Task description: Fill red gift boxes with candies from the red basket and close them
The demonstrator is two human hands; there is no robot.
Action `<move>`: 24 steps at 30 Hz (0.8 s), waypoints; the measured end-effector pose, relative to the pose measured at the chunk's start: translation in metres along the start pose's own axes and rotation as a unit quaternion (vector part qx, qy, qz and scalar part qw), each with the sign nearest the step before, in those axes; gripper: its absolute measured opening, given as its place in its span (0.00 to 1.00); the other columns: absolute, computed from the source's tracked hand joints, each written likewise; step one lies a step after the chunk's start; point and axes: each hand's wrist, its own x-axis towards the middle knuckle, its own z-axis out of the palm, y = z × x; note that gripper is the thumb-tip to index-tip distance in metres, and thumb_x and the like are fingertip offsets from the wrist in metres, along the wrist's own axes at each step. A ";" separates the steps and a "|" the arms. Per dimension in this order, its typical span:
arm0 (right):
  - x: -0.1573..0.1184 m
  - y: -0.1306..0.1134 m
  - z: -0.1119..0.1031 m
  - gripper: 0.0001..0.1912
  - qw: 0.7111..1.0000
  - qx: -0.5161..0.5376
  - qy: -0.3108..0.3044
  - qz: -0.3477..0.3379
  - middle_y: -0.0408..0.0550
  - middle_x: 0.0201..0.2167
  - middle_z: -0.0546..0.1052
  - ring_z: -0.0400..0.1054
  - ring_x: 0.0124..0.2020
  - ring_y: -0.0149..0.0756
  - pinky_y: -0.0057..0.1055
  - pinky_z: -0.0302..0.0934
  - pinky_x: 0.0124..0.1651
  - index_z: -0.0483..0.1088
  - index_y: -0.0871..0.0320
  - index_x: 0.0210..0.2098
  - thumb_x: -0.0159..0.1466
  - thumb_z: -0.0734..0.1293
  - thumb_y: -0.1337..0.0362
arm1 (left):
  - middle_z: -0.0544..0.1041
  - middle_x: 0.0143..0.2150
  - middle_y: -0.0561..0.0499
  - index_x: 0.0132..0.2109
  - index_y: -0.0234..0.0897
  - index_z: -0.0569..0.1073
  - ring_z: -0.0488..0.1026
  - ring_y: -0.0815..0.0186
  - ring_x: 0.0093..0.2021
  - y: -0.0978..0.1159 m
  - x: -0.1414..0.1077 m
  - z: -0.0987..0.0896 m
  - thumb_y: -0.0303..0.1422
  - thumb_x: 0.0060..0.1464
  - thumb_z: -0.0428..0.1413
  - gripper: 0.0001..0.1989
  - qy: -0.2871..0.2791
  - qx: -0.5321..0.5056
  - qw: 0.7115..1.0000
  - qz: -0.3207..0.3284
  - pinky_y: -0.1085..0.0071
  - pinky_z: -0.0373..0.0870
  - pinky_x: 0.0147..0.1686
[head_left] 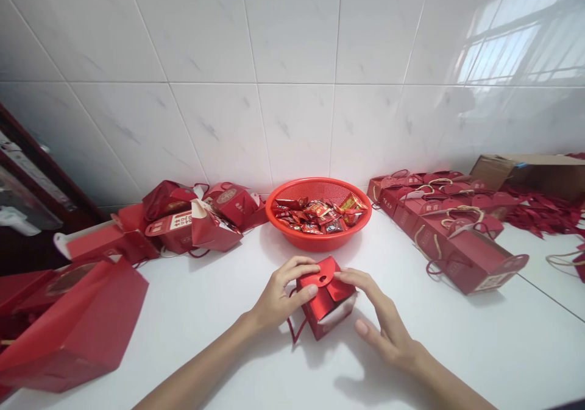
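A small red gift box (325, 303) with a cord at its left side sits on the white table in front of me. Its top flaps are folded over, with a small hole in the rounded flap. My left hand (278, 294) rests on the box's left and top, thumb and fingers spread over the flap. The fingertips of my right hand (386, 321) touch the right part of the top, while its thumb is held apart from the box. Just behind stands a red basket (315, 242) holding several wrapped snacks (320, 212).
Several red boxes (219, 230) lie in a pile at the left, and a larger red box (86, 325) is nearer at the front left. Rows of red boxes (425, 233) with cords stand at the right. A cardboard box (539, 169) is behind them, against the tiled wall.
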 end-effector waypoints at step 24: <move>0.016 0.020 -0.007 0.27 0.971 0.054 -0.029 0.232 0.55 0.52 0.78 0.71 0.55 0.48 0.45 0.62 0.60 0.74 0.58 0.49 0.69 0.58 0.42 | 0.78 0.54 0.43 0.48 0.38 0.79 0.74 0.53 0.55 0.016 0.000 0.001 0.32 0.51 0.59 0.16 -0.013 0.030 0.999 0.004 0.57 0.69 0.57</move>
